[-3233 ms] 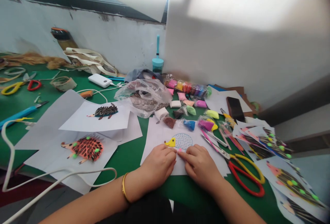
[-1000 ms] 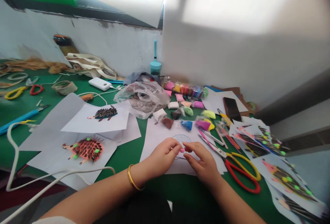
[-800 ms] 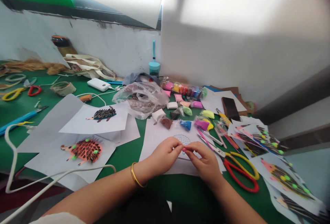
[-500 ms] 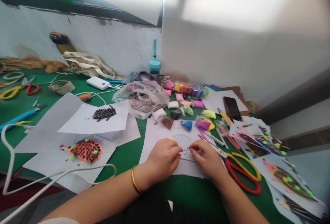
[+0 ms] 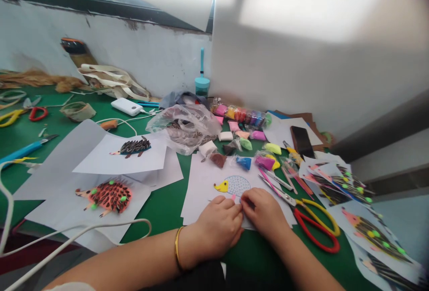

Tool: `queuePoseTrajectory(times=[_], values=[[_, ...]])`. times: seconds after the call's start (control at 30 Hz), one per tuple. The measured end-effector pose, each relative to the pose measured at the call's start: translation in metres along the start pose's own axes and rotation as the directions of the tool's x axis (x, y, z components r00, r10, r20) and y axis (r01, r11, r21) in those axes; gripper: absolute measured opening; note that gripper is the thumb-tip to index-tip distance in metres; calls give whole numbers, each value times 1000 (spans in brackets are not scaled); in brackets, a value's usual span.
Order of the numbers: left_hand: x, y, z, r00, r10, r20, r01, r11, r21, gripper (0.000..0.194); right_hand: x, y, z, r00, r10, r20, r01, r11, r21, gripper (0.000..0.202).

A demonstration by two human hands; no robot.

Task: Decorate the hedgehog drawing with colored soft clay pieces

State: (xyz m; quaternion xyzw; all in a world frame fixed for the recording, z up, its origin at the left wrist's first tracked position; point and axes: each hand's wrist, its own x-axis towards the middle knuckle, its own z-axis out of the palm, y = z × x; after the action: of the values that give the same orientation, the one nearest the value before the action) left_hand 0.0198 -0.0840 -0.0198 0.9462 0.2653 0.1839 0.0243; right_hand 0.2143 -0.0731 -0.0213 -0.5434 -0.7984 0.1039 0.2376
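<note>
Nearest, the left hand point(image 5: 219, 226), one gold bangle point(image 5: 178, 248) at its wrist, is curled palm down, its fingers meeting those of the right hand point(image 5: 264, 212), whose thumb and forefinger are drawn close together. Whether either grip pinches anything, I cannot tell. Both hands cover the lower part of the top sheet point(image 5: 197, 192) on the green bench point(image 5: 161, 208). Just beyond the fingertips lies the one hedgehog drawing point(image 5: 238, 186), its yellow head point(image 5: 222, 186) toward the left and one pink foot point(image 5: 233, 196) right by the grip. To the right, one large pair of scissors point(image 5: 290, 199) reaches its blades over the paper, beside the right hand and in the way on that side. Two seed-covered hedgehogs, one red point(image 5: 112, 196) and one black point(image 5: 136, 147), lie on sheets to the left; more, overlapping, are piled far right. Beyond the drawing, about thirteen small coloured pouches crowd the paper's top edge, among them one brown point(image 5: 218, 160) and one blue point(image 5: 243, 162). Behind are one clear plastic bag point(image 5: 187, 125), one phone point(image 5: 302, 141), one white power bank point(image 5: 127, 107) and one turquoise cup point(image 5: 202, 86).
</note>
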Motion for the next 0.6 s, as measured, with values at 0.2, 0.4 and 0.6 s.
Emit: queuePoseTrajectory(times=[0.2, 0.4, 0.6], values=[[-2, 5, 3, 1000, 15, -16, -14, 998, 61, 33, -7, 6, -8, 998, 44, 47, -50, 990, 135, 13], [-3, 5, 5, 999, 32, -6, -31, 996, 84, 30, -21, 12, -13, 1000, -1, -2, 1, 989, 146, 27], [-4, 7, 7, 1000, 29, -6, -29, 993, 113, 34, -23, 7, -8, 994, -111, 9, 111, 994, 12, 31]])
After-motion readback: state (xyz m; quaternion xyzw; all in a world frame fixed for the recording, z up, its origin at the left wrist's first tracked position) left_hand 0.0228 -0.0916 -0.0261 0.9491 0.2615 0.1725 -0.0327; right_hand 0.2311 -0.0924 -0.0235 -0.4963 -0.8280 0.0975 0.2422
